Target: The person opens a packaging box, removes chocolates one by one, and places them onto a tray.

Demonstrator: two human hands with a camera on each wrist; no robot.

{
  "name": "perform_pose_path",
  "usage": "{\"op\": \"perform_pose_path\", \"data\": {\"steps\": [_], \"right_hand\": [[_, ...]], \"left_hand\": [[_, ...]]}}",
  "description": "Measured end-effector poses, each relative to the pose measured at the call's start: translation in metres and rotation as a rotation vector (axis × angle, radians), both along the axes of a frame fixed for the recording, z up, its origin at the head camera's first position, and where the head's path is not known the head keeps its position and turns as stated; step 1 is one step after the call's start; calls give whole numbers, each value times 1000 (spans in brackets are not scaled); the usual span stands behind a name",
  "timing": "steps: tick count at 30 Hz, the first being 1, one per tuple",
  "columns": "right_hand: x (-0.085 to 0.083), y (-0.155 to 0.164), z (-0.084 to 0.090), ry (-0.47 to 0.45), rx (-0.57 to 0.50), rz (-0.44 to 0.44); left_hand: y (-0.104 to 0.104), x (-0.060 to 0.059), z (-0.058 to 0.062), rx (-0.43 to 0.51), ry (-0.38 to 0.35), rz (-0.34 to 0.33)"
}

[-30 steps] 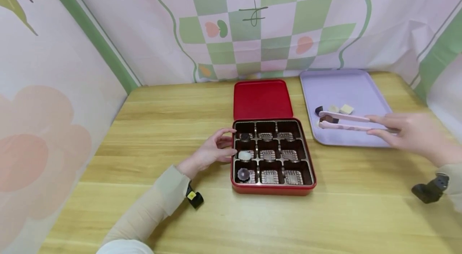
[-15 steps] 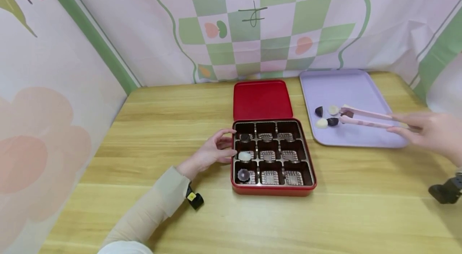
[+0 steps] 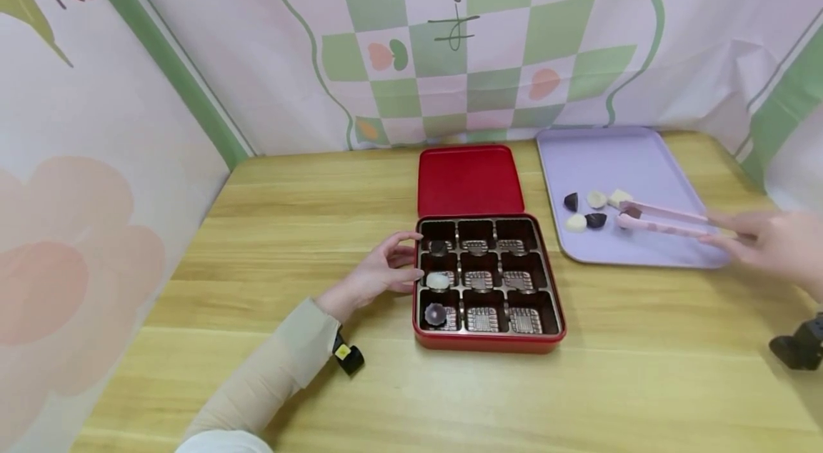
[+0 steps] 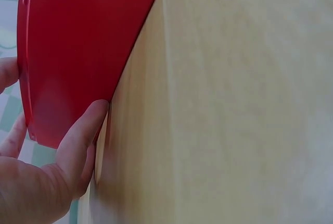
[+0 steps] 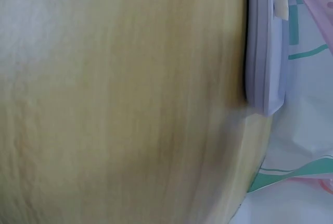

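One pair of tongs points left.

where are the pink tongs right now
In the head view the pink tongs are at the right, held by the right hand, their tips over the purple tray beside the chocolates.

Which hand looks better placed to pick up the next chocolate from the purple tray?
Probably the right hand: it grips the pink tongs, whose tips lie among the chocolates on the purple tray. The left hand rests against the red box.
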State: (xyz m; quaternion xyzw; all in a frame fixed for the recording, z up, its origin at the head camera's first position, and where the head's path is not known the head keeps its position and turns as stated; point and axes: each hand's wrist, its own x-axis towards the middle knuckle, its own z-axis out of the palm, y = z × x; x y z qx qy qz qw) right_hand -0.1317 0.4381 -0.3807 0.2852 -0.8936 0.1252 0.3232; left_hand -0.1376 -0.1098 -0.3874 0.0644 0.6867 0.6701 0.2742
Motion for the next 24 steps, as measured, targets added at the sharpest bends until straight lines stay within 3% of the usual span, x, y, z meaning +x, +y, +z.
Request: {"op": "perform_pose_path", "data": {"steps": [11, 15, 20, 24], "right_hand": [[4, 3, -4, -142, 95, -123], [3, 5, -6, -135, 41, -91], [-2, 3, -5, -61, -16, -6], [-3, -2, 0, -28, -27, 11]], "left_hand": [[1, 0, -1, -4, -4, -3], [0, 0, -1, -3, 2, -3], [0, 0, 0, -2, 7, -3], [0, 0, 1, -5, 2, -2]]}}
